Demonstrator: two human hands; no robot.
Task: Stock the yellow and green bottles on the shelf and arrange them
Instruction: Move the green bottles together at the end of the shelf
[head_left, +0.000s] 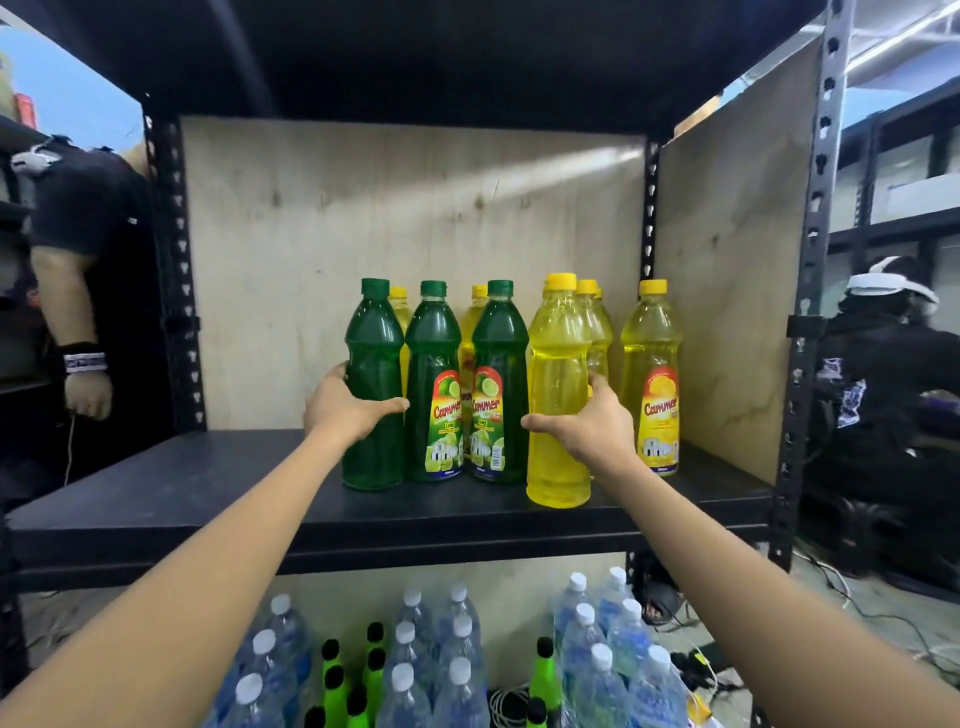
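Our left hand (345, 410) grips a green bottle (373, 384), our right hand (582, 426) a yellow bottle (558, 395) at three o'clock on the shelf (208, 499); full, likely heavy and slick, best held mid-body.

Bottles stand in two rows on the shelf (156, 499), the back row (597, 322) behind the front. My left grip (345, 408) holds the leftmost bottle (371, 353). My right grip (587, 423) holds the frontmost bottle (558, 364), right of centre. Water bottles (431, 649) stand below the shelf.
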